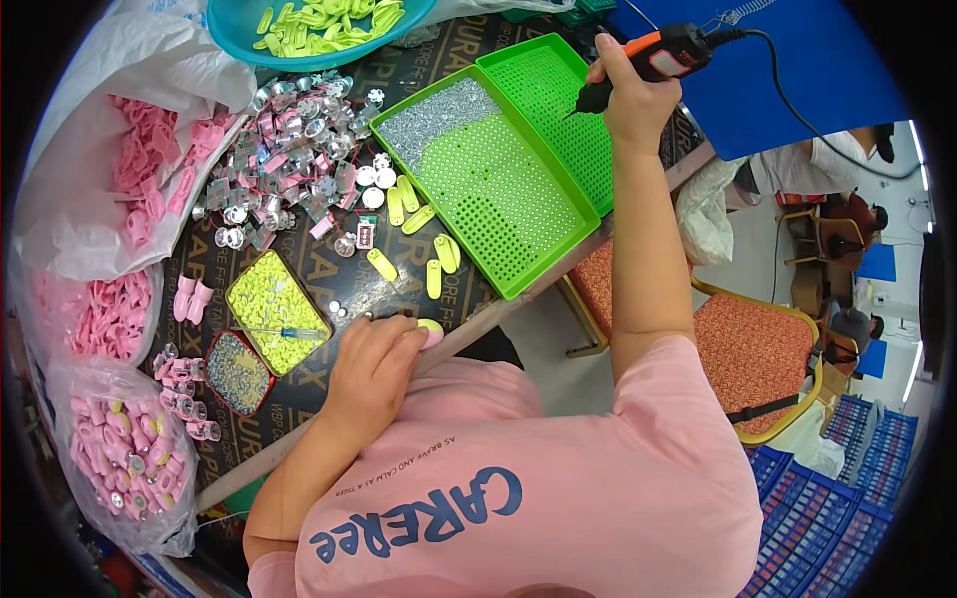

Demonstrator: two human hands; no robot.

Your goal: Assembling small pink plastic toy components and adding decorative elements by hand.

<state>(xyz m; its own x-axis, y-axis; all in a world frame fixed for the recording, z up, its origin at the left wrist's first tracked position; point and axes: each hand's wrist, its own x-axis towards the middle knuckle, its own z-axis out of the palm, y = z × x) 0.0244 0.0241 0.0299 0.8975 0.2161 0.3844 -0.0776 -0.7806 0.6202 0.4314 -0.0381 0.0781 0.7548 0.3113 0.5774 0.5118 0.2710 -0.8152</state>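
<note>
My left hand (371,367) rests at the table's near edge, its fingers closed on a small pink and yellow-green plastic casing (432,332), mostly covered by the fingertips. Raised at the upper right, my right hand (638,108) grips a black and orange electric screwdriver (666,55), its tip pointing down-left over a green perforated tray (578,110). A second green tray (498,169) beside it holds many small silver screws (439,115) at its far end. Several loose yellow-green plastic shells (382,265) lie between that tray and my left hand.
Circuit and lamp parts (289,149) are heaped left of the trays. A tin of yellow-green bits (279,309) has a small screwdriver across it. Bags of pink parts (130,448) line the left, a teal basin (299,58) the far side. The screwdriver's cord (788,95) runs right.
</note>
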